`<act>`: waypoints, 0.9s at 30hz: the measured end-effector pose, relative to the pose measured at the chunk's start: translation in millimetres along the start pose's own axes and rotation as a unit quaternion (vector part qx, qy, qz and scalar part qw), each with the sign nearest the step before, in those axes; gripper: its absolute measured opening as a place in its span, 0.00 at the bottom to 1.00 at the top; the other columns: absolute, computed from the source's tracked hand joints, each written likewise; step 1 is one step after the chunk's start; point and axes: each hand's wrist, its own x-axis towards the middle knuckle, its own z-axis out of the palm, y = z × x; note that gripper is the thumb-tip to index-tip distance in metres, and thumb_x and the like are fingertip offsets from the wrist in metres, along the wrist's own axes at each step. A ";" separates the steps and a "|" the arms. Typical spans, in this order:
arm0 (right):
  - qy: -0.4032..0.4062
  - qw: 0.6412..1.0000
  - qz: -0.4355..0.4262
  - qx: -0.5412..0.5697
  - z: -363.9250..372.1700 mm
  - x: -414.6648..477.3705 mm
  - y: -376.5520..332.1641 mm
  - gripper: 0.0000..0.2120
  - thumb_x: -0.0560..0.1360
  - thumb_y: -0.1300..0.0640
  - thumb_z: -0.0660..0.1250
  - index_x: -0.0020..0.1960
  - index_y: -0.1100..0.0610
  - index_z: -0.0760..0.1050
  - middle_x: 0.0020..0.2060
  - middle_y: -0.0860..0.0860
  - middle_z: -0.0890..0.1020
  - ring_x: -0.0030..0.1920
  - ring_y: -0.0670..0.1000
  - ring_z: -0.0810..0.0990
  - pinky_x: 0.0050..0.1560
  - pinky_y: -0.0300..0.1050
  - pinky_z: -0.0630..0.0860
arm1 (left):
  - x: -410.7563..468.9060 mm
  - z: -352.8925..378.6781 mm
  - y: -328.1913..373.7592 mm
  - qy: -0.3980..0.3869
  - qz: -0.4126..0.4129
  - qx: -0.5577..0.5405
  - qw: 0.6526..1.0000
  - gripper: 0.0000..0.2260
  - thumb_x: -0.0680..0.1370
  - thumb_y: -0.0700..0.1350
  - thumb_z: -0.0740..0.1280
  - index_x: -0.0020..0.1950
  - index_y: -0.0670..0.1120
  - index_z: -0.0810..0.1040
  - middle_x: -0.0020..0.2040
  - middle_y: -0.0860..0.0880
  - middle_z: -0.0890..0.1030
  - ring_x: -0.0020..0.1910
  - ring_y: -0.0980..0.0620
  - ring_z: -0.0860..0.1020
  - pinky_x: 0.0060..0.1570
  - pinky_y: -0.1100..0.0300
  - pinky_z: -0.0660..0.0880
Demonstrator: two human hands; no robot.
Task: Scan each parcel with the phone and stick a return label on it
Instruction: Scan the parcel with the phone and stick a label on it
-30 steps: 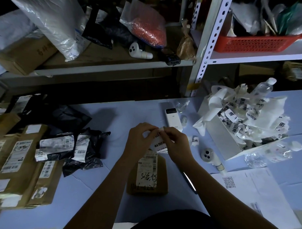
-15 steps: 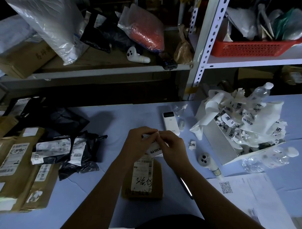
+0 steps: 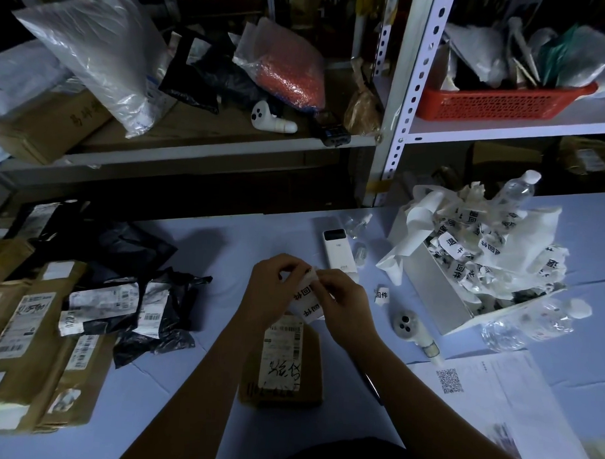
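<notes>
Both hands meet at the centre of the frame. The left hand (image 3: pixel 275 286) and the right hand (image 3: pixel 343 303) each close their grip on the top edge of a strip of return labels (image 3: pixel 307 300), thumb against fingertips. The strip hangs between them with black characters showing. Just below it, in the lower centre, the brown parcel (image 3: pixel 282 362) lies flat on the table (image 3: pixel 186 379). Its shipping label faces up with handwriting across the bottom, and the wrists partly cover its top end.

Above the right hand lies a white device with a small dark screen (image 3: pixel 338 251). A single loose label (image 3: pixel 381 295) sits on the table just right of the right hand. Further right is a white box (image 3: pixel 429 288) overflowing with crumpled backing paper and labels, with a clear plastic bottle (image 3: pixel 527 323) lying against its near corner. A printed sheet with a QR code (image 3: pixel 487 400) lies at lower right.

At the left edge is a heap of brown parcels (image 3: pixel 26 340) and black poly bags (image 3: pixel 122 250). A red basket (image 3: pixel 497 102) stands on the shelf at upper right.
</notes>
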 end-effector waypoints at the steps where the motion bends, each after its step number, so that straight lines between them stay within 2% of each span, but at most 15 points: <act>1: 0.003 1.000 -0.001 0.007 -0.8 -0.3 -0.2 0.08 0.80 0.60 0.68 0.50 0.48 0.82 0.47 0.45 0.83 0.50 0.43 0.83 0.49 0.35 0.78 | -0.5 -0.4 0.6 -0.012 0.008 0.002 1.000 0.06 0.81 0.42 0.68 0.50 0.44 0.85 0.45 0.52 0.84 0.44 0.59 0.81 0.42 0.71 0.73; 6: 0.003 1.000 -0.011 0.007 -2.9 2.5 -2.0 0.06 0.81 0.57 0.67 0.51 0.54 0.84 0.45 0.45 0.83 0.49 0.45 0.83 0.49 0.39 0.80 | 0.1 -4.3 1.8 -0.019 0.032 -0.012 0.999 0.04 0.78 0.42 0.72 0.50 0.44 0.87 0.46 0.52 0.85 0.46 0.58 0.82 0.45 0.68 0.76; 12: -0.003 1.000 -0.012 -0.017 -1.3 3.9 -6.0 0.09 0.81 0.54 0.68 0.48 0.40 0.81 0.44 0.42 0.83 0.48 0.44 0.83 0.47 0.35 0.79 | 2.0 -3.8 -1.5 -0.014 -0.006 -0.041 0.999 0.05 0.80 0.43 0.70 0.46 0.46 0.86 0.43 0.53 0.85 0.42 0.59 0.82 0.41 0.70 0.74; 16: 0.028 0.996 0.056 -0.061 -3.2 5.7 9.7 0.05 0.79 0.58 0.69 0.46 0.51 0.82 0.43 0.45 0.84 0.46 0.45 0.84 0.46 0.44 0.82 | 7.9 -1.3 -3.4 0.048 -0.029 -0.024 0.998 0.05 0.80 0.39 0.68 0.46 0.45 0.83 0.44 0.52 0.83 0.42 0.65 0.79 0.39 0.73 0.72; 20: 0.106 0.979 0.134 -0.113 -12.4 7.6 23.5 0.07 0.79 0.57 0.69 0.46 0.59 0.84 0.41 0.50 0.85 0.43 0.50 0.84 0.48 0.56 0.82 | 11.5 -4.3 -1.8 0.094 0.016 -0.035 0.995 0.05 0.79 0.38 0.70 0.46 0.47 0.80 0.45 0.51 0.81 0.44 0.61 0.78 0.41 0.72 0.72; 22: 0.140 0.965 0.181 -0.127 -16.5 6.6 25.0 0.09 0.80 0.56 0.68 0.44 0.59 0.83 0.40 0.50 0.85 0.39 0.47 0.83 0.46 0.56 0.83 | 12.0 -7.6 -1.4 0.118 0.019 -0.042 0.992 0.03 0.77 0.39 0.73 0.48 0.47 0.81 0.42 0.51 0.81 0.41 0.59 0.78 0.39 0.70 0.73; 24: 0.173 0.950 0.206 -0.156 -18.0 3.8 23.0 0.07 0.80 0.55 0.68 0.53 0.58 0.82 0.49 0.52 0.84 0.43 0.48 0.82 0.48 0.52 0.83 | 12.2 -12.0 -0.6 0.122 -0.002 -0.078 0.989 0.06 0.75 0.41 0.75 0.50 0.47 0.82 0.37 0.53 0.81 0.36 0.57 0.78 0.37 0.66 0.74; 26: 0.199 0.941 0.215 -0.168 -16.9 2.1 20.1 0.20 0.78 0.53 0.71 0.66 0.60 0.76 0.59 0.55 0.78 0.55 0.53 0.80 0.56 0.53 0.81 | 10.9 -16.9 0.6 0.102 -0.016 -0.116 0.988 0.09 0.74 0.41 0.76 0.52 0.48 0.82 0.36 0.53 0.82 0.36 0.55 0.80 0.39 0.61 0.77; 27: 0.199 0.945 0.208 -0.157 -16.6 2.4 16.7 0.24 0.77 0.52 0.72 0.69 0.59 0.73 0.59 0.53 0.77 0.56 0.53 0.79 0.57 0.53 0.80 | 9.5 -19.3 1.1 0.087 -0.014 -0.131 0.987 0.10 0.74 0.41 0.77 0.53 0.49 0.82 0.38 0.52 0.83 0.39 0.55 0.82 0.41 0.61 0.78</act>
